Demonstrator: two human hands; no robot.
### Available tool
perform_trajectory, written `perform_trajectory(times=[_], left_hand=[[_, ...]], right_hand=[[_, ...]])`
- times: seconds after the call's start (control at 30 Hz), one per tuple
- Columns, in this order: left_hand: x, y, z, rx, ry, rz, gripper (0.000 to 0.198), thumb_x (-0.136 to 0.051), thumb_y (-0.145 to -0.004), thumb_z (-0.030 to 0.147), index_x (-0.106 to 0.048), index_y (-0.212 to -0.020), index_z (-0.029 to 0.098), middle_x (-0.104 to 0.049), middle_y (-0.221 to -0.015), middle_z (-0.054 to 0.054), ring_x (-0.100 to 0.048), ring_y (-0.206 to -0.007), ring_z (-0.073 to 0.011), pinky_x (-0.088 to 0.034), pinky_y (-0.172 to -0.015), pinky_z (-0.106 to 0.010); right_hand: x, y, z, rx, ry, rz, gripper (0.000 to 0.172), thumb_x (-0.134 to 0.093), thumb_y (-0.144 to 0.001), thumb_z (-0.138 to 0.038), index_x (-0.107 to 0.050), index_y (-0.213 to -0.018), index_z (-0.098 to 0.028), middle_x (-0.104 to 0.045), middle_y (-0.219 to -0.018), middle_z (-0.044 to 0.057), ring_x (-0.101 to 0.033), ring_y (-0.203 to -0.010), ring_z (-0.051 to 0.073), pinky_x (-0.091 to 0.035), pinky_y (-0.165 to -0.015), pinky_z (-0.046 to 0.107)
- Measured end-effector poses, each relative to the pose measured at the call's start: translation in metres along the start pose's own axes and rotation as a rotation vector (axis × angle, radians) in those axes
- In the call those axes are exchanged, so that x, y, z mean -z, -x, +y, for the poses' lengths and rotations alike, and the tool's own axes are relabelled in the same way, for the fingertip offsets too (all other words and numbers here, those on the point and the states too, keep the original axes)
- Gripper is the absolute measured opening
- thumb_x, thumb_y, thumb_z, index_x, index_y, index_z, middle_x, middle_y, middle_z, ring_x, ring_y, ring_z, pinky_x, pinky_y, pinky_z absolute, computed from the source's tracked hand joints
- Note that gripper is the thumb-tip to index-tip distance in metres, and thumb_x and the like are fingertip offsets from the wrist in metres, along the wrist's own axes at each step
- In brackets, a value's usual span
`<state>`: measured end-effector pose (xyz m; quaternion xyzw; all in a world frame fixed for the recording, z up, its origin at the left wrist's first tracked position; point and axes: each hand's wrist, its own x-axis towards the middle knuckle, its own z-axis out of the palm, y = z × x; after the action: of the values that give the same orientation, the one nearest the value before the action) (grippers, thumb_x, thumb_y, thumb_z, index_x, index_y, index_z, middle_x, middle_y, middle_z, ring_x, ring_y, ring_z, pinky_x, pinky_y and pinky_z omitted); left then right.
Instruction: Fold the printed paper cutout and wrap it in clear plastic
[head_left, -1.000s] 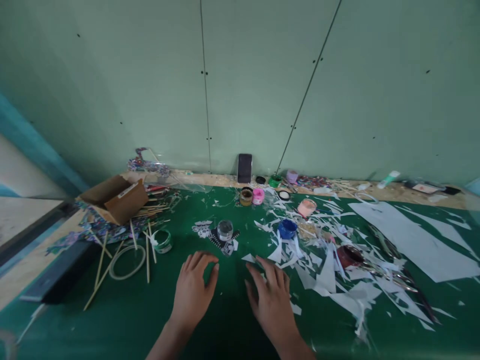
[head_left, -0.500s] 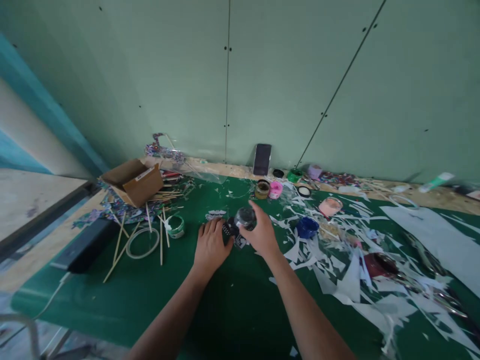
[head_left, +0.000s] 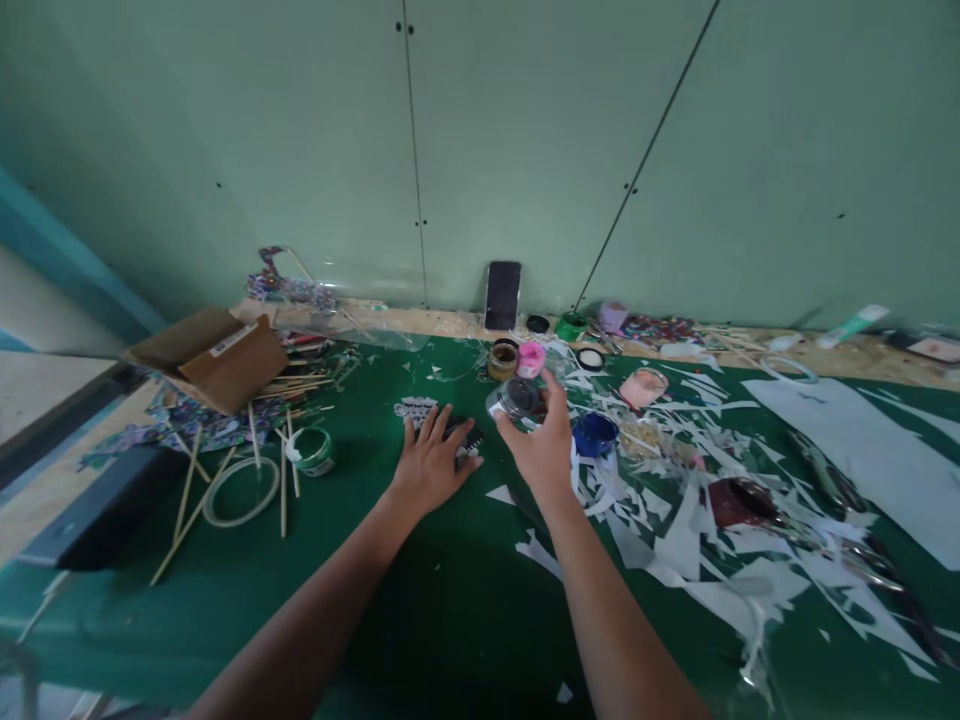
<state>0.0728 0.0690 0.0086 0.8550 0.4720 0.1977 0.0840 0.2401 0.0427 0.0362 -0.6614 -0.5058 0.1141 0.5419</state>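
Note:
My right hand (head_left: 546,442) grips a small clear jar (head_left: 517,397) that looks dark inside. Its thumb and fingers are around the jar's sides, and the jar is just right of my other hand. With fingers spread, my left hand (head_left: 433,462) lies flat over a black-and-white patterned cutout (head_left: 466,440), which it partly covers. Another greyish patterned cutout (head_left: 415,408) lies just beyond those fingers. An open jar of white paint (head_left: 313,455) stands to the left, and a jar of blue paint (head_left: 595,434) to the right.
A cardboard box (head_left: 232,365), wooden sticks (head_left: 283,490) and a clear ring (head_left: 240,492) are at the left. A phone (head_left: 503,295) leans on the wall. Paper scraps (head_left: 686,530), a dark red jar (head_left: 739,502) and scissors (head_left: 870,565) cover the right side.
My right hand has carried the small jar rightward, away from my left hand. The fingers of my left hand have spread over the patterned cutout. The camera view has shifted slightly.

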Motion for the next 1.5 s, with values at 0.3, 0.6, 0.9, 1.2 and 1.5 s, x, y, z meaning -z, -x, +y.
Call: perform_trajectory(times=[0.3,0.6,0.9,1.2,1.5], left_hand=[[0.014,-0.004,-0.002,-0.018,-0.013,0.014,0.048,-0.049,-0.088,0.039,-0.047,-0.135,0.026,-0.041,-0.147,-0.008,-0.033,-0.137,-0.0309,-0.010,-0.114,-0.058],[0.031,0.000,-0.020,0.032,-0.034,-0.024,0.038,-0.052,-0.088,0.040,-0.054,-0.126,0.035,-0.052,-0.138,-0.003,-0.042,-0.128,-0.0297,-0.031,-0.105,-0.054],[0.022,0.001,-0.013,0.021,-0.056,-0.056,0.038,-0.058,-0.083,0.044,-0.059,-0.119,0.031,-0.053,-0.136,-0.005,-0.043,-0.128,-0.0315,-0.026,-0.107,-0.057],[0.023,0.005,-0.009,0.059,-0.051,-0.023,0.040,-0.061,-0.080,0.045,-0.057,-0.116,0.027,-0.056,-0.133,-0.006,-0.045,-0.126,-0.0307,-0.027,-0.107,-0.055],[0.010,0.000,0.009,0.219,-0.068,0.082,0.037,-0.064,-0.076,0.041,-0.058,-0.108,0.023,-0.058,-0.126,-0.010,-0.047,-0.119,-0.0345,-0.025,-0.106,-0.058]], right_hand=[[0.003,-0.005,0.006,-0.030,0.007,0.034,0.074,-0.063,-0.072,-0.048,-0.036,-0.136,-0.023,-0.056,-0.118,0.013,-0.056,-0.109,0.029,-0.048,-0.086,0.043],[0.000,0.000,0.001,-0.019,0.091,-0.127,0.074,-0.061,-0.073,-0.049,-0.037,-0.138,-0.022,-0.053,-0.128,0.016,-0.054,-0.113,0.033,-0.050,-0.084,0.047],[-0.006,0.005,0.000,-0.180,-0.034,-0.340,0.078,-0.064,-0.071,-0.047,-0.034,-0.139,-0.024,-0.060,-0.115,0.014,-0.063,-0.094,0.031,-0.051,-0.072,0.043],[-0.024,0.011,-0.001,-0.273,-0.519,-0.346,0.078,-0.072,-0.068,-0.042,-0.035,-0.135,-0.025,-0.059,-0.109,0.008,-0.063,-0.095,0.024,-0.051,-0.085,0.042],[-0.036,0.014,0.004,-0.320,-0.651,-0.278,0.077,-0.069,-0.070,-0.047,-0.031,-0.134,-0.028,-0.060,-0.103,0.003,-0.065,-0.087,0.019,-0.052,-0.082,0.038]])
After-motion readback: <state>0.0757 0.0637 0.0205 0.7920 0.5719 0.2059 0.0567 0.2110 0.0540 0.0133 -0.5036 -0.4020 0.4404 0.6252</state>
